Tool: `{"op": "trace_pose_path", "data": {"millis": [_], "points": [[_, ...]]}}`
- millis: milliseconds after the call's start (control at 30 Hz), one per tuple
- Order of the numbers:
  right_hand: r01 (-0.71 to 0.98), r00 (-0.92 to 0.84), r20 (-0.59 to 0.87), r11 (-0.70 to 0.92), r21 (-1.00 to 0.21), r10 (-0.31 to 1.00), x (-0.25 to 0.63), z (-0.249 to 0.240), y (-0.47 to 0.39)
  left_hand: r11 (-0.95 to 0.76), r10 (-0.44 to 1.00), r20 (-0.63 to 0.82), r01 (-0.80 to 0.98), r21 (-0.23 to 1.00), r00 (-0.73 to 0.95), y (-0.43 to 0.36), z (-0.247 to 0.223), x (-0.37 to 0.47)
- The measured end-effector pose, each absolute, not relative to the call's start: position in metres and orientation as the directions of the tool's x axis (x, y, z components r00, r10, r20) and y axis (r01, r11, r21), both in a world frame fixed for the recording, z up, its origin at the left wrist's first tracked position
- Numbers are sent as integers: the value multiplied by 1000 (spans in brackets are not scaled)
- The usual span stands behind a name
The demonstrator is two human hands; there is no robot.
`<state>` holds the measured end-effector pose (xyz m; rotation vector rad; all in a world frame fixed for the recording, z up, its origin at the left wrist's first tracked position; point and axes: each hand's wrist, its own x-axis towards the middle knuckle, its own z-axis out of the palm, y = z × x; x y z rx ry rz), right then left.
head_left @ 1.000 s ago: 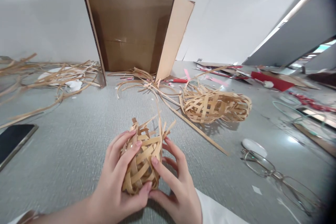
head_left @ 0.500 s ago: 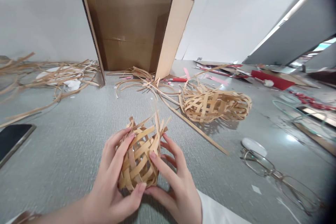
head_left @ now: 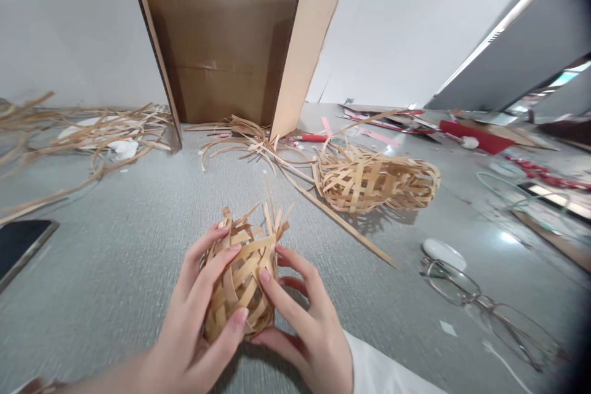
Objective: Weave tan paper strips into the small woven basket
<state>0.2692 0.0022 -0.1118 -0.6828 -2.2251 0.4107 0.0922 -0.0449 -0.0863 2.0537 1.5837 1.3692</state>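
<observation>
Small woven strip basket held between two hands

The cardboard box (head_left: 221, 43) stands behind; nearer, on the grey table (head_left: 152, 221), sits the small woven basket (head_left: 242, 283), loose strip ends upward. My left hand (head_left: 184, 320) and my right hand (head_left: 314, 326) cup its opposite sides, fingers curved and parted to its width; I judge it light, springy, easily dented and little inclined to slip; the closely woven lower wall should bear holding best, the thin free ends (head_left: 276, 218) worst.
</observation>
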Motion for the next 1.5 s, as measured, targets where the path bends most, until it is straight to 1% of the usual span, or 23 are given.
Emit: {"op": "trace_pose_path", "data": {"millis": [333,533,867,1167,1300,1400,1500], "points": [[334,-565,564,793,-510,602,268,-114,1,-448,819,564,735,509,108,-42,-88,84],[340,-558,563,787,-514,609,269,-114,0,-436,819,571,717,544,65,-42,-88,87],[338,-552,557,777,-531,621,269,-113,0,-452,793,607,719,528,53,-39,-87,87],[335,-558,564,787,-518,608,268,-110,1,-460,782,622,716,524,47,-40,-91,87],[334,-547,578,791,-513,606,268,-111,1,-457,775,630,734,502,52,-40,-91,87],[344,-531,570,774,-531,627,267,-111,0,-447,775,629,754,481,59,-39,-90,86],[345,-517,555,752,-562,652,266,-111,-2,-453,785,615,746,489,74,-38,-90,85]]}}
